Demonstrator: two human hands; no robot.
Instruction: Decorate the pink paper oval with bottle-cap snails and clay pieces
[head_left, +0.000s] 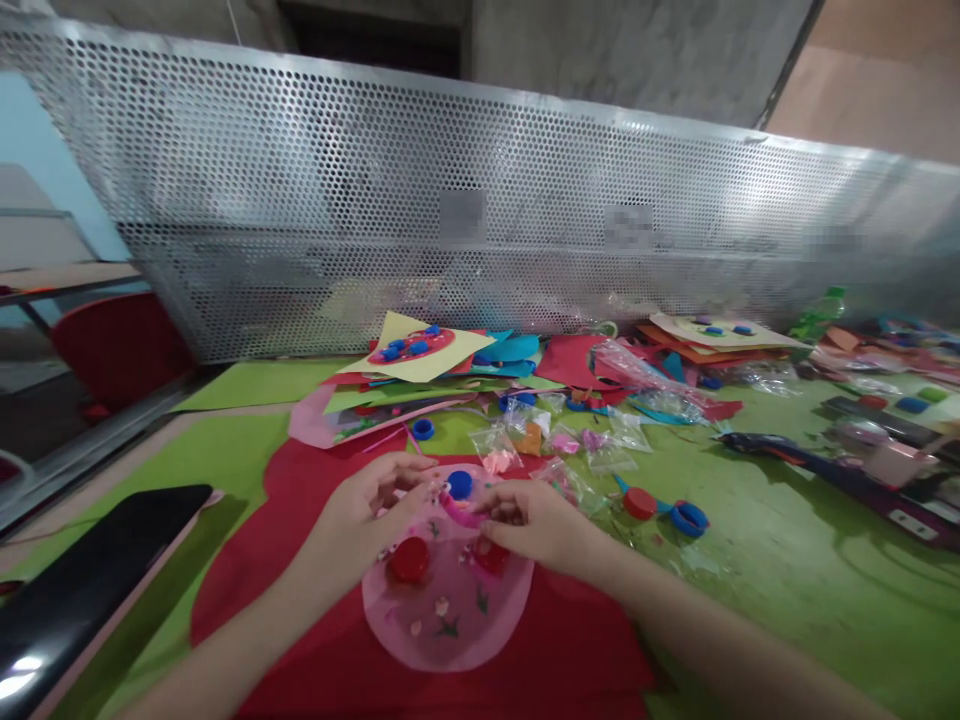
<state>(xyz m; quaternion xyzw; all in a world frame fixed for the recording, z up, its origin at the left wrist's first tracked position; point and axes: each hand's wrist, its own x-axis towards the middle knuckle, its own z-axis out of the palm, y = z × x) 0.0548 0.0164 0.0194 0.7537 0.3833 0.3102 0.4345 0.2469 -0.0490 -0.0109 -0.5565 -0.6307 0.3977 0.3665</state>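
Observation:
A round pink paper piece [450,640] with small flowers and green leaves lies on a large red paper cutout [315,560]. On it sit a blue bottle cap [460,485] and two red bottle caps, one of them [409,559] on the left. A small magenta strip [463,511] spans the gap between my hands below the blue cap. My left hand [379,505] is closed, its fingertips pinching the strip's left end. Curled fingers of my right hand [529,515] pinch its right end and partly cover the other red cap [489,554].
A black phone [82,590] lies at the left. Behind are stacked coloured papers [435,350] and small plastic bags [495,448]. Loose caps, one blue [688,518], and a dark corded tool [840,475] lie right. A perforated metal panel [465,190] bounds the back.

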